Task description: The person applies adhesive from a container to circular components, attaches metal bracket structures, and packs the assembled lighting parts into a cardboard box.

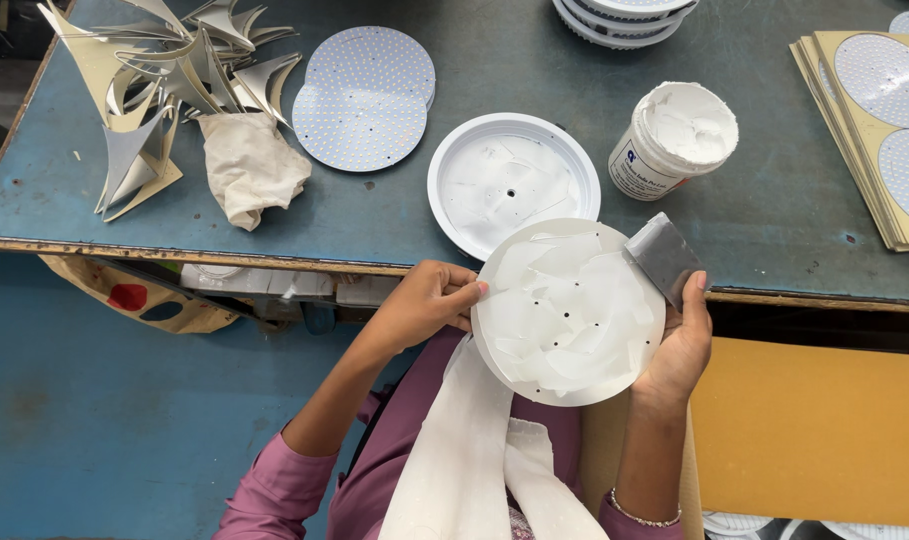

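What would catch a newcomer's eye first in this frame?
The round white disc smeared with white paste, held at centre between the left hand and right hand, the right also pinching a grey scraper. Just behind it on the blue table sit a white round housing and an open tub of white paste. At far left lies a heap of curved offcuts.

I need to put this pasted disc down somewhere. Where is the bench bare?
Bare blue bench lies left of the crumpled rag, and between the paste tub and the card stack. It is crowded around the white housing and dotted discs.
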